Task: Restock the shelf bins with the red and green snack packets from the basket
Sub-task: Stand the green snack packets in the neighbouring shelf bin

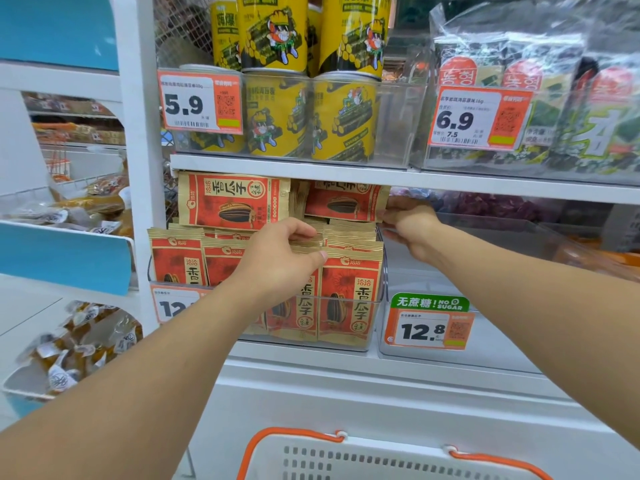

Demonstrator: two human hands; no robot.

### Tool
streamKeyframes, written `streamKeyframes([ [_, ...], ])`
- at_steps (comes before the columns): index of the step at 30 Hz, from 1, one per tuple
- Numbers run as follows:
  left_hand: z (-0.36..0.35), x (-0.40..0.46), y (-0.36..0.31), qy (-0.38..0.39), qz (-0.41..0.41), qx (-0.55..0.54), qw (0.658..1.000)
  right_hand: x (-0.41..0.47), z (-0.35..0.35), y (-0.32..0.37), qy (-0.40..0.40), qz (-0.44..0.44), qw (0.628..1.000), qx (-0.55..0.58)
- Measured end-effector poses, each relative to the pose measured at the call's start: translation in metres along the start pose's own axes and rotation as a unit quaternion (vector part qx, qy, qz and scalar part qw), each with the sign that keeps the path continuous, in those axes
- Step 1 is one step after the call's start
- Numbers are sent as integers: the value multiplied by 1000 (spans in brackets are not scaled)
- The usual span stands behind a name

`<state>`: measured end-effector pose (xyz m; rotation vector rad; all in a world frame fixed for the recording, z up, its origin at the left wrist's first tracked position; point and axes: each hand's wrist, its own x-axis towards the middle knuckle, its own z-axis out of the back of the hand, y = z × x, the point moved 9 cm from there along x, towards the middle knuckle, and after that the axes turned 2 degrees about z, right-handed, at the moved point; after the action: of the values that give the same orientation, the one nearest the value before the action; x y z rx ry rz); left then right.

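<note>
Left hand: the left hand (277, 258) reaches in from the lower left, forearm stretched toward the shelf, fingers curled over the tops of the upright red packets (349, 299), thumb pressed on the front of one.
Right hand: the right hand (410, 225) comes in from the right, wrist bent, fingers curled at the right edge of a flat-lying red packet (344, 202); whether it pinches the packet or only touches it cannot be told.
Hidden: the right fingertips are behind the packet edge; the left forearm covers the price tag (173, 306) and the lower fronts of several packets.
Cut off: only the rim and orange handles of the basket (381, 455) show at the bottom edge; its contents are out of view.
Packets: kraft-brown bags with a red panel, a black sunflower seed and Chinese lettering.
Where: they stand in rows in the clear bin (375, 327) at the left end of the lower shelf, more lying flat on top toward its back.
Neighbour: the clear bin to the right (485, 341) carries a 12.8 tag (429, 323).
</note>
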<state>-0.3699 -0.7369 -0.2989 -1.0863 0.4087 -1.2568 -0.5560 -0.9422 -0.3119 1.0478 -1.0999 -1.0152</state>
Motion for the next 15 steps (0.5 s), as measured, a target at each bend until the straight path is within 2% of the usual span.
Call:
streamKeyframes([
  [8, 0, 1, 0, 5, 5, 0, 1000, 1, -12, 8, 11, 7, 999, -37],
  [15, 3, -2, -2, 7, 9, -13, 1000, 0, -7, 3, -6, -16, 1000, -11],
])
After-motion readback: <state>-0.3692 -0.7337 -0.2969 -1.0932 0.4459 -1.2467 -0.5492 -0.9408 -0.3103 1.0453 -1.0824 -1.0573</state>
